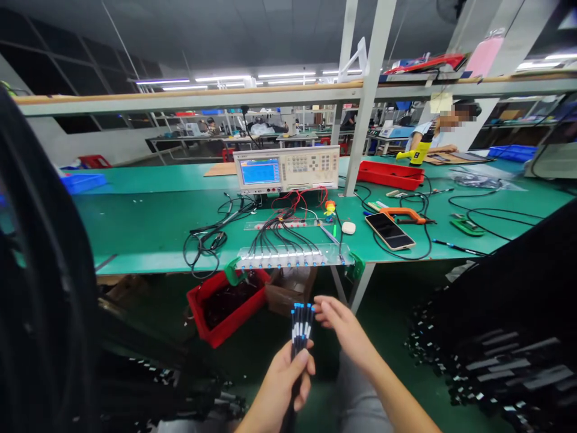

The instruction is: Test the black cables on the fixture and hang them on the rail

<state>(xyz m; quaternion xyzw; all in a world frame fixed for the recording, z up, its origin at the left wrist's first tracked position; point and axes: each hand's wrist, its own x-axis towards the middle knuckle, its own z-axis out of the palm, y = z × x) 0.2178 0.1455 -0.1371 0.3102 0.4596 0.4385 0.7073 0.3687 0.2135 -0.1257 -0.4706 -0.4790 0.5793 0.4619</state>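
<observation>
Blue is capping the black cable bundle [301, 328], which is standing nearly upright below the near edge of the green table [148, 222]. The left hand [293, 373] is clamping it, thumb pressing across the front and fingers wrapping round below the white bands [295, 332]. That low grip is leaving the ends free to spread, so light, even thumb pressure is probably serving best: loose enough for one cable to be parted, firm enough that none is slipping. To its right, the right hand [342, 325] is hovering at the tips with its fingers loosely curling; single-cable contact would be sparing the neighbours. As for what is escaping view: at far left, hanging cables [54, 240] are blurring into darkness; the red bin [216, 338] is showing only dark contents; the bundle's lower end is running off the bottom edge, its overlapping cables defying a count; whether the right fingertips are pinching a cap, I cannot tell; at far right, a dark cable mass [509, 325] is being cut off.
</observation>
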